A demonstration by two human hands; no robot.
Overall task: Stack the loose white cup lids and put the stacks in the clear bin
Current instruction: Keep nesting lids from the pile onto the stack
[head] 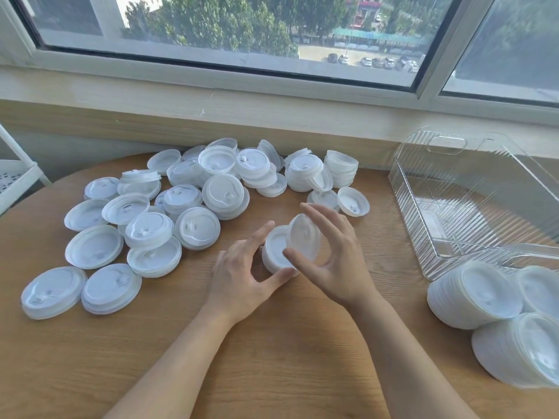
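On the table point(272, 358), left hand point(242, 273) grips one stack point(273, 252), right hand point(335, 255) one lid point(304, 237).

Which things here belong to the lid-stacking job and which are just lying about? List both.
Part of the job:
- loose lids heaped on the table
- small stack steadied by the left hand
- single lid held tilted in the right hand
- clear bin, nothing in it
- finished stacks lying beside the bin

Just lying about:
- white rack at the left edge
- window
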